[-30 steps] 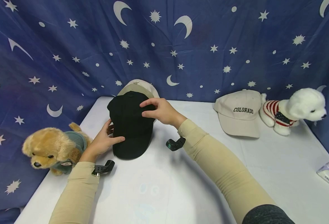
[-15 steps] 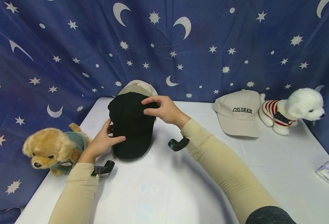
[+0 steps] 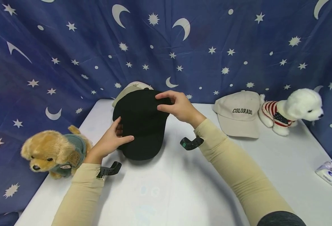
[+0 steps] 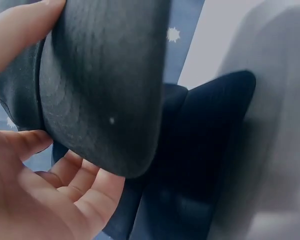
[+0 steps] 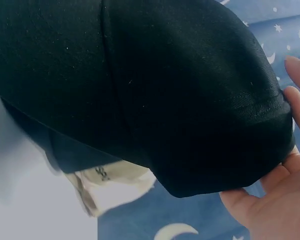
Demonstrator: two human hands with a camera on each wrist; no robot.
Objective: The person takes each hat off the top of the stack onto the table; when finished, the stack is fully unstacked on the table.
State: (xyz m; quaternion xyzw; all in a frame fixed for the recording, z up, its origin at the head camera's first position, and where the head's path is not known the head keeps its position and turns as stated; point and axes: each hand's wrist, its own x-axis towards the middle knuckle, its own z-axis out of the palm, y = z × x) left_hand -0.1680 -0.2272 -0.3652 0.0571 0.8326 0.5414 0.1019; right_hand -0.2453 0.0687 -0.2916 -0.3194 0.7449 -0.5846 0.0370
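Note:
A plain black baseball cap (image 3: 144,125) is held between both hands, with its brim toward me. My left hand (image 3: 109,142) grips its left side near the brim; in the left wrist view the thumb lies over the cap and the other fingers are underneath. My right hand (image 3: 181,108) holds the right rear edge of the crown, several fingertips under it in the right wrist view. Beneath the held cap is a second dark cap (image 4: 190,155), apart from its brim. A beige cap (image 3: 134,85) shows behind, mostly hidden.
A tan plush dog (image 3: 50,150) in a blue-green top sits by my left forearm. To the right are a beige COLORADO cap (image 3: 237,113), a white plush dog (image 3: 304,105) in a striped top and a tissue pack (image 3: 331,174). A starry blue curtain (image 3: 199,69) hangs behind the white table (image 3: 182,194).
Both hands have shifted right with the black cap, and it looks larger, as if raised. More of the beige cap's left side shows behind it. The view has also turned slightly.

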